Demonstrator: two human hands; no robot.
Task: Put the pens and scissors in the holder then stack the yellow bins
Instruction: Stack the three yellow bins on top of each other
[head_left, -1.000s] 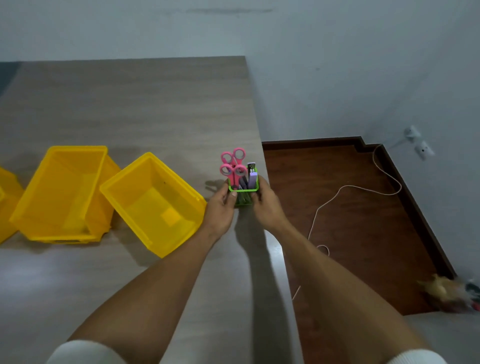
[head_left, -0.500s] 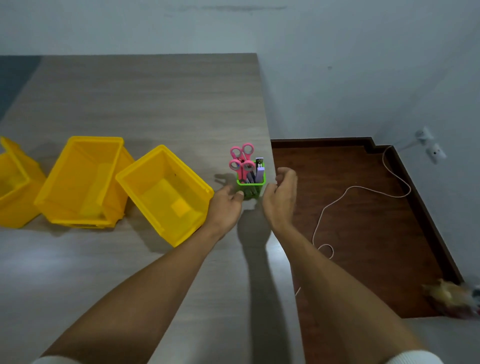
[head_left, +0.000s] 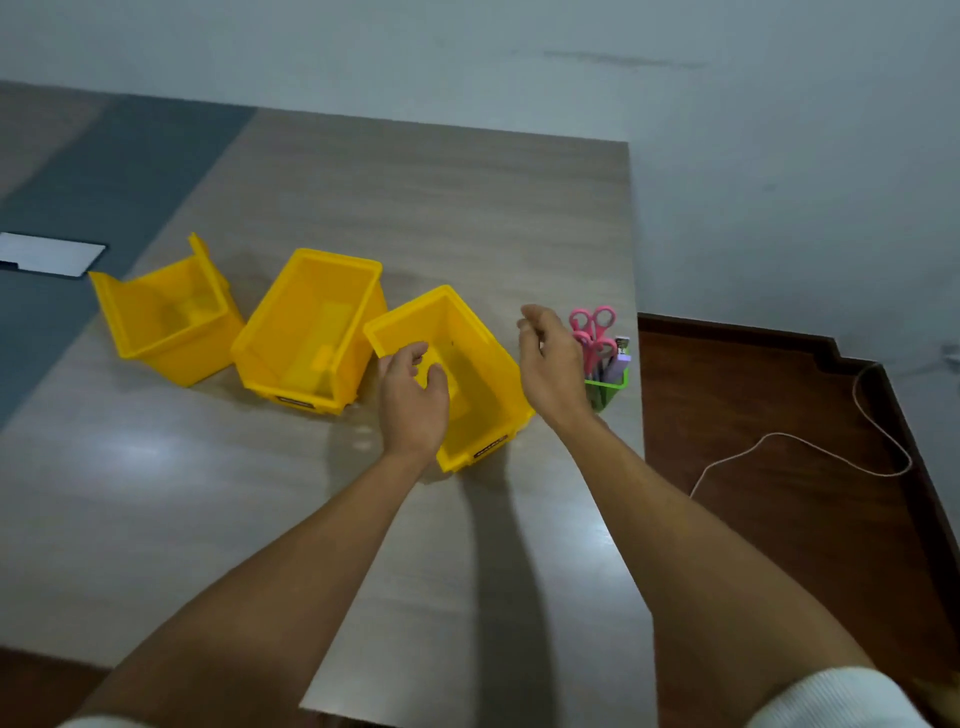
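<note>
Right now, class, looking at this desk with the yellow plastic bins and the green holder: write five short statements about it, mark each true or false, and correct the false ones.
1. Three yellow plastic bins stand separately on the grey wooden table. True: left bin, middle bin, right bin.
2. The pink-handled scissors lie flat on the table. False: they stand handles up in the small green holder.
3. The left hand grips a pen. False: it is open and empty over the right bin.
4. The green holder stands near the table's right edge. True.
5. The right hand holds the holder. False: it is open, in front of it.
</note>
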